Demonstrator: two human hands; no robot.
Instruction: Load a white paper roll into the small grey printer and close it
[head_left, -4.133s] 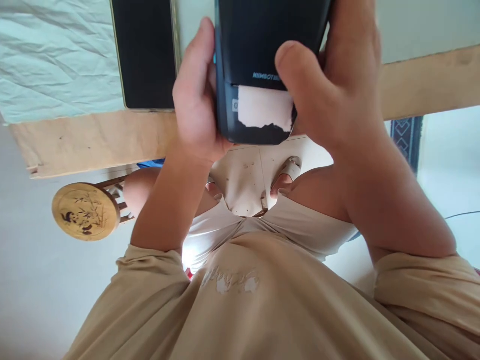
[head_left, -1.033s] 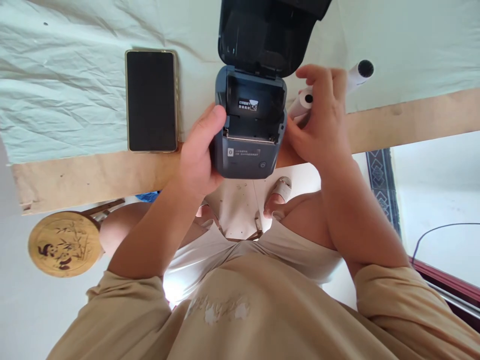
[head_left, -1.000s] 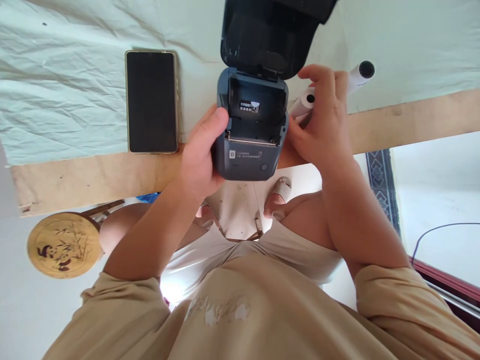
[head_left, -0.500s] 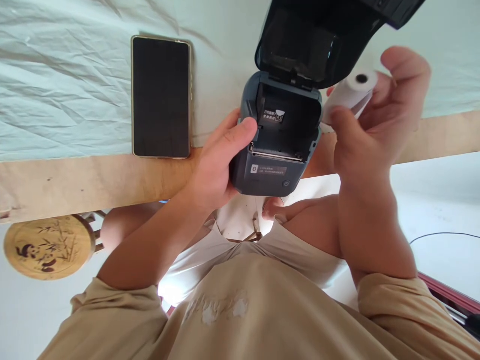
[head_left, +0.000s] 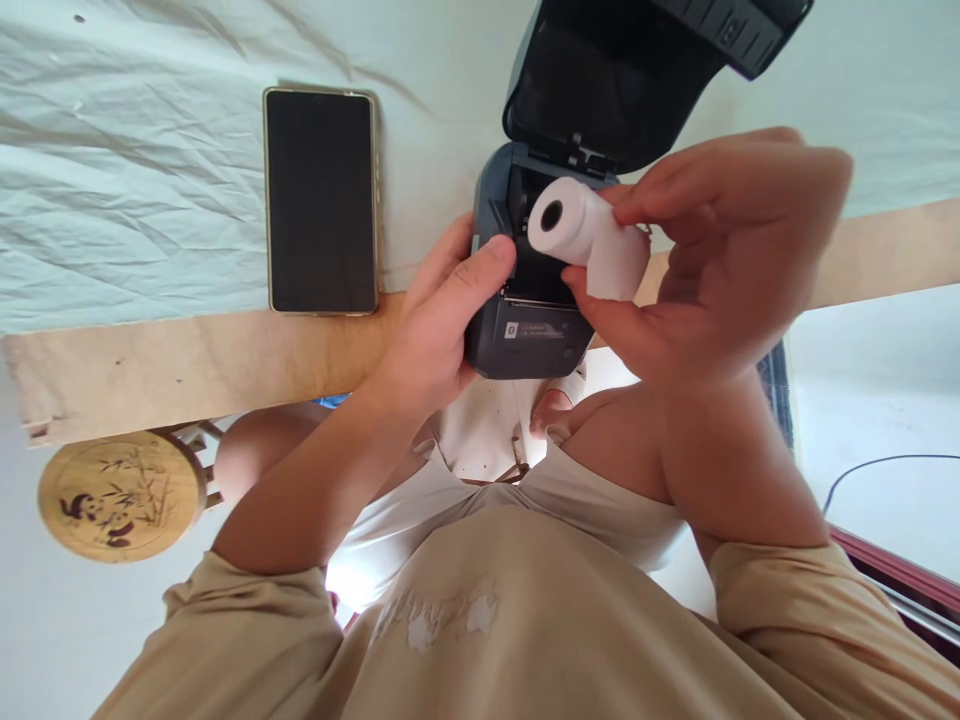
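so: left hand [head_left: 435,335] grips label printer [head_left: 529,320], lid open, bay empty; right hand [head_left: 720,270] pinches paper roll [head_left: 589,235] just above bay, not yet seated; phone [head_left: 321,200] at 9 o'clock.

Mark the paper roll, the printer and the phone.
paper roll [head_left: 592,245], head view, its side wall.
printer [head_left: 536,340], head view, front panel of its body.
phone [head_left: 321,200], head view, centre of its dark screen.

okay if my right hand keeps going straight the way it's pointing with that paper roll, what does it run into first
Most likely the open label printer: the right hand holds the paper roll just over its open compartment, so the roll would probably meet that, or the left hand's thumb. Depth is unclear.
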